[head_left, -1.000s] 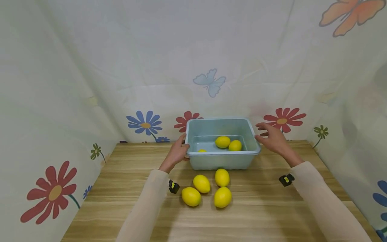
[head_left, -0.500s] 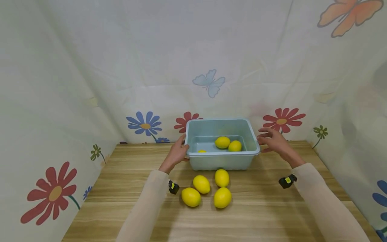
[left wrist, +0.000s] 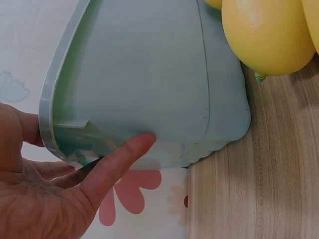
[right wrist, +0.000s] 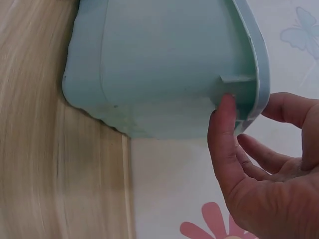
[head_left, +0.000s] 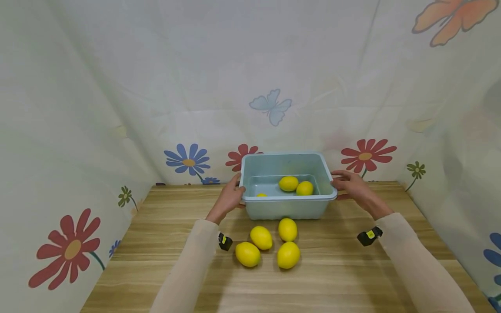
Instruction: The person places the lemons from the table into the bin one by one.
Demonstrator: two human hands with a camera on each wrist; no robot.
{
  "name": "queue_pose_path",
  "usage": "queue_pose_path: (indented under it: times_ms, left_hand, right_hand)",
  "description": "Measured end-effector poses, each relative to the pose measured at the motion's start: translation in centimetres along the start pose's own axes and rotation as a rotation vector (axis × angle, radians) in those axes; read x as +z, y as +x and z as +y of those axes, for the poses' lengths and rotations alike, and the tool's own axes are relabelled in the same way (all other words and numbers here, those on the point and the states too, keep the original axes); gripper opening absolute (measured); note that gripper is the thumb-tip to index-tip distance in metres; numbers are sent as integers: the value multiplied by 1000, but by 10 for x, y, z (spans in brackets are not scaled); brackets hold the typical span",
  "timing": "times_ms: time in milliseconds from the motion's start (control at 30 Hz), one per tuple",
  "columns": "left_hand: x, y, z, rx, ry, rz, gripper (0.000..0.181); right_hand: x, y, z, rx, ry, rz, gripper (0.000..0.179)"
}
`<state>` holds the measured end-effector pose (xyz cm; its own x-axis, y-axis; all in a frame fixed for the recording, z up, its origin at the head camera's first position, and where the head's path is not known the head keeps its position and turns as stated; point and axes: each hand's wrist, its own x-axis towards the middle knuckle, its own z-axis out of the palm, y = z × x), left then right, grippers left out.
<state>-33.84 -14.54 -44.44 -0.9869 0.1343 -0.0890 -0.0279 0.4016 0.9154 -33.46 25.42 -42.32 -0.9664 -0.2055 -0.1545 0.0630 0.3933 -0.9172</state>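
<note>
A light blue-green plastic basin stands on the table at the back, with several lemons inside, one mostly hidden by the front rim. My left hand grips the basin's left rim, one finger pressing the outer wall below it in the left wrist view. At the other end, my right hand holds the right rim; the right wrist view has digits on both sides of the rim. Several loose lemons lie on the wood in front of the basin.
The wood-grain table runs back to a pale curtain printed with flowers and butterflies, which also closes in both sides. Small black cameras are worn on the wrists.
My right hand has come in from just off the basin's right side and now holds its rim. The left hand, basin and lemons look unmoved.
</note>
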Motion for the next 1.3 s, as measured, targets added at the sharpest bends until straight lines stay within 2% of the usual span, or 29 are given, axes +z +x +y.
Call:
queue_pose_path:
  times_ms: [233, 500, 900, 1033, 1300]
  left_hand:
    - [1, 0, 2, -2, 5, -1, 60]
    - [-1, 2, 5, 12, -3, -4, 60]
    - [0, 1, 4, -1, 18, 26, 59]
    - [0, -2, 3, 42, 93, 68, 60]
    - [-1, -18, 5, 216, 174, 144, 63]
  right_hand:
    - [2, 0, 2, -1, 85, -13, 64]
    - [1, 3, 3, -12, 128, -4, 64]
    - [5, 5, 0, 9, 89, 27, 59]
    - [6, 3, 1, 13, 82, 27, 60]
    - [8, 3, 1, 27, 75, 36, 60]
